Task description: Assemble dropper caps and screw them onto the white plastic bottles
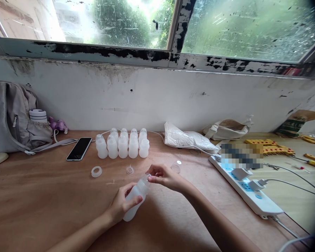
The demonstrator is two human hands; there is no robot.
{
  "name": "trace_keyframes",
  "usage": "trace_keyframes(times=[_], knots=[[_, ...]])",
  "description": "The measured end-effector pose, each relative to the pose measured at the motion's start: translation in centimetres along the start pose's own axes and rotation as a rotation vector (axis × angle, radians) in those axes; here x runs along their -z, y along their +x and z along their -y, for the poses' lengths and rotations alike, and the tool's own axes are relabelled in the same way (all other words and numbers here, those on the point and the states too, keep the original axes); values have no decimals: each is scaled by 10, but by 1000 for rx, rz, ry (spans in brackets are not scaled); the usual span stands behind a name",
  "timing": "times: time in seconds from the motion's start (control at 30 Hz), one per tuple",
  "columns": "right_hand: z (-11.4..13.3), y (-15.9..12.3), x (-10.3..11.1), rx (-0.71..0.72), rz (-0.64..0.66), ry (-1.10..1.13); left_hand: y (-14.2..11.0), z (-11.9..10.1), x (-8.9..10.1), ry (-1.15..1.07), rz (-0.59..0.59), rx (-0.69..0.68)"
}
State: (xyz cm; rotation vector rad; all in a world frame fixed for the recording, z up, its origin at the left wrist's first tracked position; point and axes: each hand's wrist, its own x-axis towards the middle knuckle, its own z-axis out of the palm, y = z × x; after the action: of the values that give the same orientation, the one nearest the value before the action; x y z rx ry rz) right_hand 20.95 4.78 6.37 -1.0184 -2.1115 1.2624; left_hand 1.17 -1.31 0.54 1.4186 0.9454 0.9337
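My left hand (120, 204) is wrapped round the body of a translucent white plastic bottle (135, 201), which lies tilted over the wooden table (55, 203). My right hand (164, 176) pinches at the bottle's neck, fingers closed on its top. Just beyond lie a clear nipple (130, 170), a white screw ring (96, 171) and a clear round cap (175, 168). Several more identical bottles (123, 144) stand upright in two rows near the wall.
A black phone (79, 148) lies left of the bottles, beside a grey backpack (12, 119). A white crumpled bag (186, 139) and a beige pouch (227, 129) sit by the wall. A white power strip (248, 190) with plugs and cables lies at the right, yellow tools (271, 147) beyond.
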Motion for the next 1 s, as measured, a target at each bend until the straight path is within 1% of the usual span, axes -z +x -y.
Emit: trace_keyframes(times=[0.23, 0.47, 0.6, 0.7, 0.8, 0.87, 0.93, 1.0], knots=[[6, -1, -2, 17, -5, -80, -1, -1, 0, -11, -5, -8], [2, 1, -12, 36, -108, -106, -2, 0, -2, -34, -59, -17], [-8, 3, -27, 14, -193, 24, -2, 2, -4, -65, -96, 8], [-15, 1, -43, -17, -244, 86, 0, 3, -5, -147, -139, 28], [-15, -4, -58, -79, -261, 22, 2, 3, -4, -246, -244, 32], [-12, -7, -66, -120, -256, -42, 1, 1, -4, -286, -286, 10], [-8, -8, -71, -133, -243, -81, 0, 0, -3, -324, -278, -9], [-6, -8, -74, -118, -225, -96, -2, -1, -3, -352, -252, -14]])
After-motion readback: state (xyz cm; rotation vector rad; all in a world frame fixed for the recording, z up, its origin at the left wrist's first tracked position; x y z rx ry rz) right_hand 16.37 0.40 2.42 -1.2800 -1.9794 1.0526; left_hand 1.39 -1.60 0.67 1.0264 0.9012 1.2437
